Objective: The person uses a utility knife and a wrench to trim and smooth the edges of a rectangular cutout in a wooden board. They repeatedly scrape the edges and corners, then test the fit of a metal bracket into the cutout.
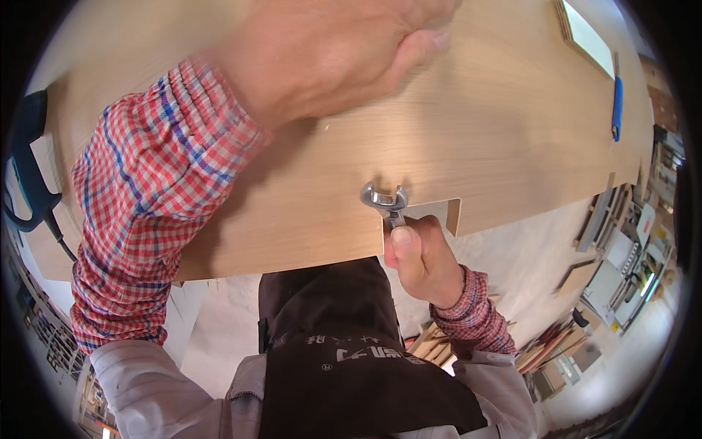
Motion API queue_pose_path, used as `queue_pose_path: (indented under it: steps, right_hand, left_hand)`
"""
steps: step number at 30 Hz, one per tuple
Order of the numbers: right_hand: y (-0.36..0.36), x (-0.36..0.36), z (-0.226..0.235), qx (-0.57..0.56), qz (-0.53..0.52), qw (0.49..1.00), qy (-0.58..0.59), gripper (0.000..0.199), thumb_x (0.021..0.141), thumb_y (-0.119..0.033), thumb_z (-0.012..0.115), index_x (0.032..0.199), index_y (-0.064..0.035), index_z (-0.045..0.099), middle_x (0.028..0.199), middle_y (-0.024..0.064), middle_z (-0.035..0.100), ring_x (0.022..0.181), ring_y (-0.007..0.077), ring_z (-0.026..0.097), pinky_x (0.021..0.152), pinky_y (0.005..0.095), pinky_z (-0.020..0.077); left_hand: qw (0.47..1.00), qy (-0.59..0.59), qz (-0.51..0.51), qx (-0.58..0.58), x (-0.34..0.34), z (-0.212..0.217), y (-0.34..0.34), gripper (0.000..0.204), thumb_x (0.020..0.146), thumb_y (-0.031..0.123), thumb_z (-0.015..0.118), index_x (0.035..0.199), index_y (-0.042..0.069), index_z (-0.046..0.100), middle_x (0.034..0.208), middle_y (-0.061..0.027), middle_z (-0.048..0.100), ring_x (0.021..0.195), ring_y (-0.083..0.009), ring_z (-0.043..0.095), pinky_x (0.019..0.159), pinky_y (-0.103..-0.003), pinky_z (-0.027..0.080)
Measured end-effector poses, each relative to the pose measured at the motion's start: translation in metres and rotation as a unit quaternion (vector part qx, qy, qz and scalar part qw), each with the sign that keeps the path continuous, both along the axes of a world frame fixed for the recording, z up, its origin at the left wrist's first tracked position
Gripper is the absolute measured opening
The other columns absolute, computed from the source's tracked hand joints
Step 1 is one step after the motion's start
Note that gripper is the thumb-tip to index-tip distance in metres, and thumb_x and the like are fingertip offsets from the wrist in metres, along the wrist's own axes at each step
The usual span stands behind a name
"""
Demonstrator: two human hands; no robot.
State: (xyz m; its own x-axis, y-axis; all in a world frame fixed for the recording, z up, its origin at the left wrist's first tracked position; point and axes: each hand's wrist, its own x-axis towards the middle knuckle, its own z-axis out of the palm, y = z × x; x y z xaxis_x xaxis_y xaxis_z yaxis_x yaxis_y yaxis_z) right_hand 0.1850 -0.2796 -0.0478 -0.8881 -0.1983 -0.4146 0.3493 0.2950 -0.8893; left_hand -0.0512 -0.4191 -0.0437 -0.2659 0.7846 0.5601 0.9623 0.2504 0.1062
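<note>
A broad wood-grain board (512, 154) lies before me, with a rectangular notch (455, 217) cut into its near edge. My right hand (423, 260) is closed around the handle of a silver open-end wrench (385, 198), thumb pressed along it. The wrench's jaw points away from me and sits at the notch's left corner, over the board's edge. Above the board, at the top of the view, my left hand (329, 58) reaches across in a checked sleeve. It is slightly blurred; the thumb shows, but most fingers are hidden or cut off by the frame.
At the far left a dark teal power tool (29, 183) rests with its cord trailing toward me. On the board's right side lie a blue-handled slim tool (618, 110) and a white-faced strip of board (587, 36). Stacked wood pieces (559, 344) stand on the floor at right.
</note>
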Motion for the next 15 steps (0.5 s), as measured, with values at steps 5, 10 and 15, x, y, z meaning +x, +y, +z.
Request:
queue_pose_path:
  steps: [5, 10, 15]
  right_hand:
    - [0.0, -0.012, 0.006, -0.016, 0.004, 1.0, -0.016, 0.034, 0.106, -0.022, 0.045, 0.083, 0.0003, 0.056, 0.067, 0.0212, 0.055, 0.062, 0.0415, 0.057, 0.059, 0.0452, 0.0455]
    - [0.004, -0.002, 0.023, 0.047, 0.059, 0.997, -0.008, 0.03, 0.105, -0.02, 0.047, 0.085, -0.0002, 0.059, 0.068, 0.0205, 0.058, 0.062, 0.0428, 0.06, 0.057, 0.0462, 0.0485]
    - [-0.006, 0.007, 0.013, 0.073, -0.015, 0.996, 0.044, 0.035, 0.107, -0.026, 0.046, 0.085, -0.0008, 0.057, 0.067, 0.0207, 0.057, 0.062, 0.0423, 0.06, 0.058, 0.047, 0.0478]
  left_hand:
    - [0.998, 0.042, -0.025, 0.047, -0.007, -0.013, -0.002, 0.042, 0.098, 0.023, 0.056, 0.128, -0.006, 0.058, 0.125, -0.0267, 0.059, 0.116, -0.0405, 0.058, 0.1, -0.051, 0.05]
    - [1.0, 0.022, -0.012, -0.011, -0.003, 0.003, -0.002, 0.044, 0.1, 0.024, 0.051, 0.13, -0.007, 0.057, 0.126, -0.0288, 0.058, 0.118, -0.0434, 0.057, 0.104, -0.052, 0.046]
    - [0.999, 0.033, -0.006, -0.019, -0.01, -0.003, 0.001, 0.046, 0.102, 0.027, 0.046, 0.128, -0.008, 0.058, 0.127, -0.0312, 0.058, 0.121, -0.0437, 0.056, 0.106, -0.051, 0.045]
